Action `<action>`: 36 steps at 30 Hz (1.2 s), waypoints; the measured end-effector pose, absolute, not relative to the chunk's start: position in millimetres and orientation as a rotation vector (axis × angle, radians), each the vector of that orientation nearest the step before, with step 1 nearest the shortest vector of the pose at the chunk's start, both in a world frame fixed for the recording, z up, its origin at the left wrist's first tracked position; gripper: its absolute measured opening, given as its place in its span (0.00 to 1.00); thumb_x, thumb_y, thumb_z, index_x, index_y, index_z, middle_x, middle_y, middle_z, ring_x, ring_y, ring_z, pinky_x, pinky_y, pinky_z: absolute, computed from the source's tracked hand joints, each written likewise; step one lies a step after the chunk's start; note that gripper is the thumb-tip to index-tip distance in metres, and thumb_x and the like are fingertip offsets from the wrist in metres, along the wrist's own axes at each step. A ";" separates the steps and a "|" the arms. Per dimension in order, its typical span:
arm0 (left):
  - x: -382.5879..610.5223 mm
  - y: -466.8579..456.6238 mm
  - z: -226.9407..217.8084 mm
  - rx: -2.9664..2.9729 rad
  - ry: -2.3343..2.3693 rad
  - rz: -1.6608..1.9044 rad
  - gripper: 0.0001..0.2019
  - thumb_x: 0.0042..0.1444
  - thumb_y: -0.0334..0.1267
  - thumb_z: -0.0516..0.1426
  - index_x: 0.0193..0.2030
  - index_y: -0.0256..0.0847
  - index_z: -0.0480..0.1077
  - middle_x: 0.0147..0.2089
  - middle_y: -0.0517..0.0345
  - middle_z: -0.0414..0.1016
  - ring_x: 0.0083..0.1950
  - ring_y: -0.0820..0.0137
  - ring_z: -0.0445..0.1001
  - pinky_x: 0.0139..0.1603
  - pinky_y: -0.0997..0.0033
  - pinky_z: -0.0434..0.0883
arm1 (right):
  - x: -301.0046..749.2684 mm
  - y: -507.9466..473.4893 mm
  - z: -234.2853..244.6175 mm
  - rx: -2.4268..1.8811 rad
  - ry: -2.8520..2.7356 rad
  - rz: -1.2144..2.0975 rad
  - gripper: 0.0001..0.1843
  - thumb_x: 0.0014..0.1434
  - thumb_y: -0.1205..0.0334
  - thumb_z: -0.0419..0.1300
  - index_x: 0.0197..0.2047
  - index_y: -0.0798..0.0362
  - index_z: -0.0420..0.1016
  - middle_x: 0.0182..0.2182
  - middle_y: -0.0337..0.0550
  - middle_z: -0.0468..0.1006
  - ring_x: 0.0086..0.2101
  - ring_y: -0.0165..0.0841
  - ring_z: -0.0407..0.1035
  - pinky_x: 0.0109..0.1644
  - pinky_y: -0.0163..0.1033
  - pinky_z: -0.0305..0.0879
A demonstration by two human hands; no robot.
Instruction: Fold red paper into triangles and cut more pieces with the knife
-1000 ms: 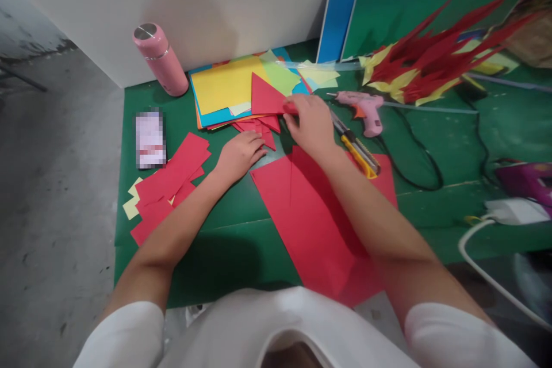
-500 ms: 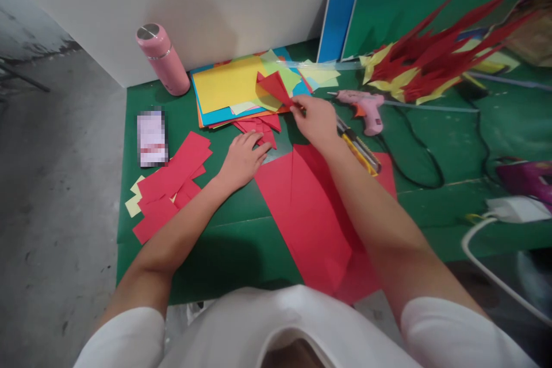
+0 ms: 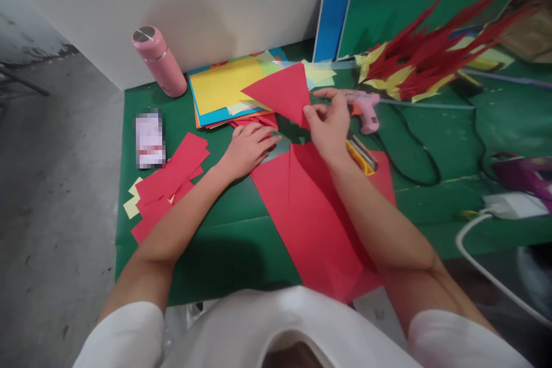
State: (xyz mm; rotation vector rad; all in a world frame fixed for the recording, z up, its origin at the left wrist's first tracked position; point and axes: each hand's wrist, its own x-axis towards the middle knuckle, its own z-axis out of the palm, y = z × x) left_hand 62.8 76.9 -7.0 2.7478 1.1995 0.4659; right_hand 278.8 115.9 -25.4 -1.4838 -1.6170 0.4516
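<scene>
Between the thumb and fingers of my right hand (image 3: 331,126) is a red paper triangle (image 3: 282,95), held by its right edge with its point to the left. It hangs over the stack of coloured paper (image 3: 224,86). My left hand (image 3: 250,149) lies palm down with fingers spread, close to a small pile of red paper pieces (image 3: 265,121) that it partly covers. Large red sheets (image 3: 319,218) lie below both hands, partly under my right forearm. Just right of my right wrist is a yellow utility knife (image 3: 362,158).
A pink glue gun (image 3: 368,109) with a cord lies on the right, before a red and yellow paper flame (image 3: 422,57). A pink bottle (image 3: 159,63), a phone (image 3: 150,139) and red paper strips (image 3: 172,169) are on the left. A white power strip (image 3: 515,205) sits far right.
My right hand has moved right and turned, swinging the red paper triangle so its broad face shows. My left hand stays nearly in place beside the small red pieces.
</scene>
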 end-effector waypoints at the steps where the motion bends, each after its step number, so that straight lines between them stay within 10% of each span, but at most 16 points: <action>1: 64.6 82.6 -7.8 2.786 1.149 0.428 0.15 0.64 0.35 0.54 0.57 0.46 0.72 0.62 0.50 0.72 0.61 0.55 0.66 0.55 0.51 0.62 | 281.0 119.2 -33.2 -1.465 -1.570 0.485 0.27 0.65 0.43 0.51 0.59 0.51 0.62 0.31 0.47 0.79 0.28 0.39 0.72 0.35 0.48 0.69; 12: 67.7 103.2 -20.7 2.858 0.999 0.576 0.13 0.69 0.37 0.49 0.44 0.39 0.74 0.50 0.47 0.77 0.49 0.61 0.71 0.48 0.60 0.65 | 280.8 109.7 -24.5 -1.424 -1.958 0.173 0.18 0.64 0.54 0.55 0.54 0.48 0.72 0.55 0.54 0.72 0.58 0.51 0.63 0.59 0.63 0.59; 22: 67.2 96.3 -17.7 2.524 1.175 0.827 0.11 0.68 0.39 0.50 0.48 0.40 0.72 0.53 0.51 0.77 0.56 0.62 0.72 0.56 0.61 0.63 | 260.6 93.2 -23.4 -1.129 -2.130 0.312 0.04 0.61 0.58 0.62 0.37 0.48 0.72 0.33 0.44 0.79 0.34 0.39 0.72 0.40 0.45 0.68; 36: 67.1 94.0 -26.7 2.488 1.163 0.915 0.13 0.61 0.33 0.54 0.51 0.39 0.71 0.53 0.46 0.75 0.55 0.61 0.70 0.57 0.59 0.65 | 255.9 93.4 -28.5 -1.114 -2.068 0.254 0.07 0.63 0.58 0.61 0.36 0.46 0.79 0.35 0.42 0.84 0.38 0.39 0.78 0.46 0.47 0.72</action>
